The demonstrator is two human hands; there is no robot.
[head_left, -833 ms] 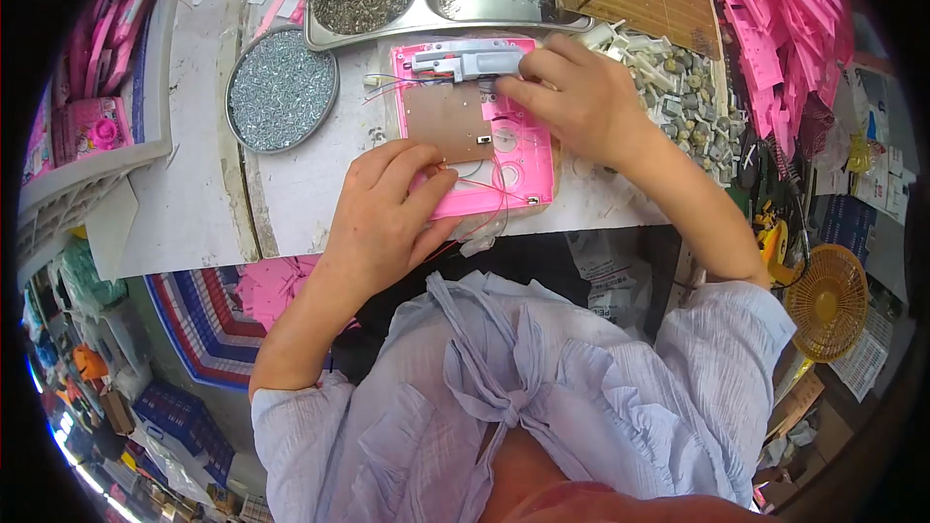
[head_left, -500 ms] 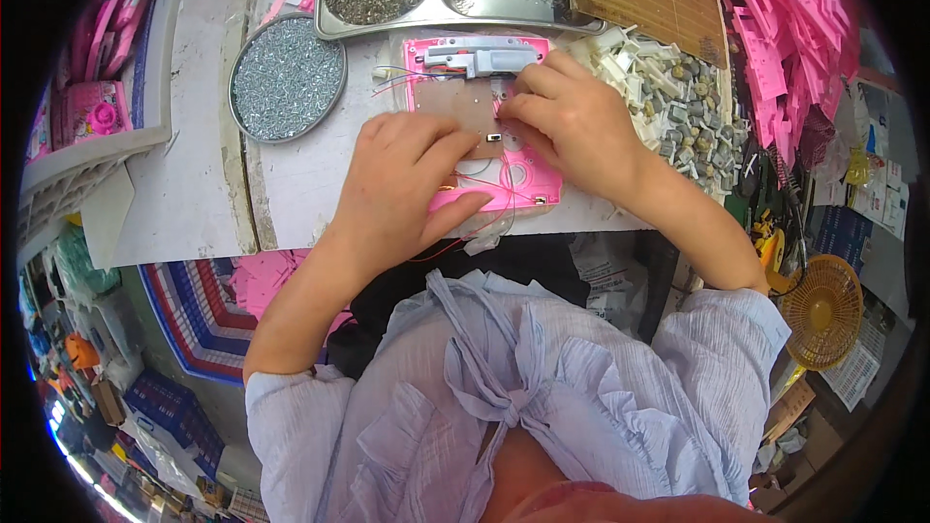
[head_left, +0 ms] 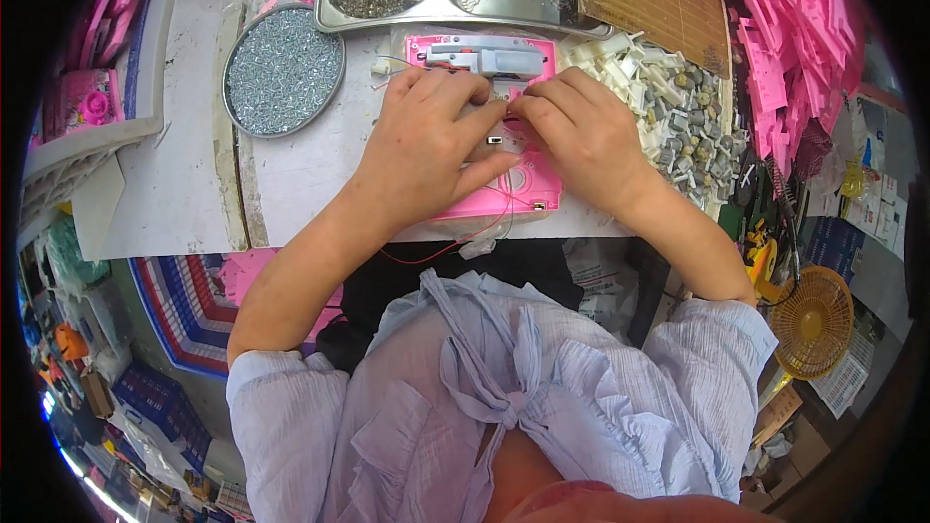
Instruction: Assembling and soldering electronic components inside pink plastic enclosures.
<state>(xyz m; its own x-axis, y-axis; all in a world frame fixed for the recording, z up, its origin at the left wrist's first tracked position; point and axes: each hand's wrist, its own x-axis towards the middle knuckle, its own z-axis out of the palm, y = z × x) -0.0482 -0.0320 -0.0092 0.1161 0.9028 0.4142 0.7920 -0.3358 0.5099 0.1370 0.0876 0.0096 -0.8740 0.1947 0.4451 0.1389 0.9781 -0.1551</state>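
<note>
A pink plastic housing lies on the table in front of me, with a grey block-shaped part fixed along its far edge. My left hand is bent over the housing's left half, fingers curled, and covers most of a brown board. A small switch-like metal part shows beside it. From the right, my right hand pinches at the middle of the housing. The fingertips of both hands nearly meet there; what they hold is too small or hidden. A thin red wire loops over the near edge.
At the left stands a round dish of small silver screws. A metal tray with darker screws is at the back, next to brown corrugated cardboard. White and grey small parts are heaped at the right, with pink plastic pieces beyond.
My left hand has moved up and right across the brown board, its fingers now close to the right hand's. My right hand has shifted slightly downward, still pinching at the housing.
</note>
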